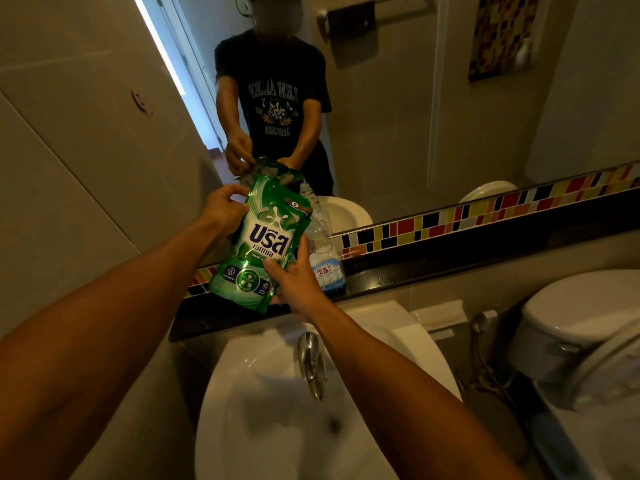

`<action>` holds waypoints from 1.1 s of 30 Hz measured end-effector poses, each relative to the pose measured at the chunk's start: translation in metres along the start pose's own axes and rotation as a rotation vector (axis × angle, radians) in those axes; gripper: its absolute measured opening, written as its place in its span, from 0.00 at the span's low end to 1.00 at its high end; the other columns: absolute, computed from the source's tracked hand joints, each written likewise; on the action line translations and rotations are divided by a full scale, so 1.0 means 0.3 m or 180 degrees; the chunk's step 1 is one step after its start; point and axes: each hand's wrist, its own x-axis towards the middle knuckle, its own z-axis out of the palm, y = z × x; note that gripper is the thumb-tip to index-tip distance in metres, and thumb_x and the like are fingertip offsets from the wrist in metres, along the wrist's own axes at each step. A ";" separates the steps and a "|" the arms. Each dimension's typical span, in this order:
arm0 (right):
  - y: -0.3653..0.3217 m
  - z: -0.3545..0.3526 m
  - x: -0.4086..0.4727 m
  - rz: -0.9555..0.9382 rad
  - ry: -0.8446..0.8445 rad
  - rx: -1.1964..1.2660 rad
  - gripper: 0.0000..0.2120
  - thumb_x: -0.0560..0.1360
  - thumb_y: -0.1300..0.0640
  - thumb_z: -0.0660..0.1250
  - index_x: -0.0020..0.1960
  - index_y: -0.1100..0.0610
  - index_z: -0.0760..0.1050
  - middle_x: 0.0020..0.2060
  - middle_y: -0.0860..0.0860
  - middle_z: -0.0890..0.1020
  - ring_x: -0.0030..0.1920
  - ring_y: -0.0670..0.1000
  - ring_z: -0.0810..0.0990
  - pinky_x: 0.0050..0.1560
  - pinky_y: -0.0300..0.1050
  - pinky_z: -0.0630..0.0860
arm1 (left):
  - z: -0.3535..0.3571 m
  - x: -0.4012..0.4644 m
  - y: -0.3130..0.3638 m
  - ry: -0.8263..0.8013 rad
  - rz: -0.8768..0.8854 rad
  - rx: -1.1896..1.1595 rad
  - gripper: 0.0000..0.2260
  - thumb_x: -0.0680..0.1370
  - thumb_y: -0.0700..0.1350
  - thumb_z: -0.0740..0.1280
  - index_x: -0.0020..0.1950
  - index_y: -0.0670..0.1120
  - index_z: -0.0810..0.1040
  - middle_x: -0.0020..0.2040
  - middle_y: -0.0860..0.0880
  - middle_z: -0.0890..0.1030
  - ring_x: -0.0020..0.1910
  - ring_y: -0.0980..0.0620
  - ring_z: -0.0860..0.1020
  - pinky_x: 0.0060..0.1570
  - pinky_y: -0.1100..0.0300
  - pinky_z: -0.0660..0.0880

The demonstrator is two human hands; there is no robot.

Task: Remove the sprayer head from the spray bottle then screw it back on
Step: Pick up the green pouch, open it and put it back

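1. Standing at a bathroom sink (398,344), a person reaches both bare arms forward toward a dark ledge (433,271) under a mirror (433,116); both hands are on a green refill pouch (265,237), not on the task's bottle.
2. Left hand (221,211) pinches the pouch's far left upper edge, fingers curled round it; right hand (299,282) cups its near right lower part, thumb on the front; the hands are apart, one high and one low, both clamped on the pouch.
3. Spray bottle (323,258), clear with a blue and white label, stands upright on the ledge just right of the pouch, partly behind it; neither hand touches it.
4. Its neck looks bare at the top; whether a sprayer head is fitted cannot be told, and none is seen elsewhere.
5. Handling, as a judgement: the bottle seems thin, stiff plastic, part filled, so fairly light and perhaps slippery near the wet ledge; best held round the labelled body with one hand while the other turns the collar at the neck.
6. A tap (311,362) sits over the near basin; a toilet (585,327) stands at right.
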 end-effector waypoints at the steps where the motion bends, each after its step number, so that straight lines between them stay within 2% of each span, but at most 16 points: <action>1: -0.002 0.003 -0.001 0.0003 0.0005 -0.0009 0.43 0.82 0.62 0.68 0.80 0.32 0.48 0.73 0.53 0.74 0.69 0.61 0.77 0.48 0.65 0.84 | -0.001 -0.001 0.002 -0.0007 0.0002 0.0008 0.15 0.80 0.35 0.63 0.64 0.47 0.74 0.50 0.41 0.78 0.38 0.48 0.77 0.35 0.55 0.75; 3: -0.003 0.005 -0.002 -0.0009 0.0015 0.0002 0.43 0.82 0.63 0.68 0.81 0.33 0.48 0.73 0.53 0.75 0.69 0.61 0.77 0.50 0.68 0.83 | -0.003 -0.005 0.007 -0.0022 0.0002 0.0026 0.15 0.80 0.35 0.63 0.65 0.46 0.73 0.49 0.43 0.78 0.39 0.49 0.77 0.35 0.55 0.75; 6: 0.000 0.008 -0.003 -0.0049 0.0011 0.0040 0.42 0.81 0.64 0.68 0.81 0.35 0.48 0.73 0.53 0.75 0.69 0.61 0.78 0.50 0.64 0.84 | -0.006 -0.008 0.008 -0.0028 -0.0012 0.0048 0.15 0.80 0.35 0.63 0.65 0.47 0.73 0.52 0.42 0.77 0.40 0.49 0.77 0.35 0.56 0.75; 10: 0.000 0.010 -0.005 -0.0084 -0.0024 0.0067 0.42 0.81 0.65 0.67 0.81 0.35 0.49 0.73 0.52 0.76 0.68 0.59 0.78 0.48 0.61 0.85 | -0.009 -0.013 0.013 -0.0034 -0.0035 0.0035 0.15 0.81 0.36 0.63 0.66 0.46 0.72 0.45 0.46 0.77 0.39 0.49 0.77 0.37 0.55 0.76; 16: 0.005 0.019 -0.003 -0.0129 -0.0030 0.0064 0.41 0.81 0.65 0.68 0.81 0.36 0.51 0.71 0.52 0.77 0.69 0.59 0.79 0.57 0.75 0.78 | -0.014 -0.014 0.013 -0.0012 -0.0032 0.0147 0.14 0.80 0.36 0.63 0.66 0.46 0.72 0.43 0.46 0.77 0.38 0.49 0.77 0.43 0.51 0.77; 23: 0.009 0.022 -0.002 -0.0158 -0.0033 0.0035 0.41 0.80 0.66 0.68 0.80 0.36 0.52 0.71 0.52 0.77 0.69 0.60 0.78 0.59 0.76 0.77 | -0.021 -0.023 0.016 -0.0026 -0.0039 0.0166 0.15 0.80 0.37 0.63 0.66 0.46 0.72 0.43 0.45 0.77 0.39 0.48 0.77 0.55 0.42 0.78; 28: 0.010 0.024 -0.001 -0.0140 -0.0032 0.0067 0.41 0.80 0.66 0.68 0.80 0.36 0.52 0.71 0.52 0.77 0.70 0.60 0.78 0.59 0.76 0.77 | -0.022 -0.030 0.019 -0.0045 -0.0039 0.0142 0.14 0.81 0.37 0.63 0.66 0.46 0.72 0.43 0.45 0.77 0.39 0.48 0.78 0.51 0.46 0.79; 33: 0.015 0.030 0.005 -0.0161 -0.0026 0.0091 0.41 0.80 0.65 0.69 0.80 0.36 0.54 0.71 0.52 0.77 0.70 0.60 0.77 0.60 0.77 0.76 | -0.028 -0.027 0.023 -0.0055 -0.0044 0.0180 0.14 0.80 0.37 0.63 0.66 0.46 0.72 0.43 0.45 0.78 0.39 0.48 0.79 0.51 0.46 0.79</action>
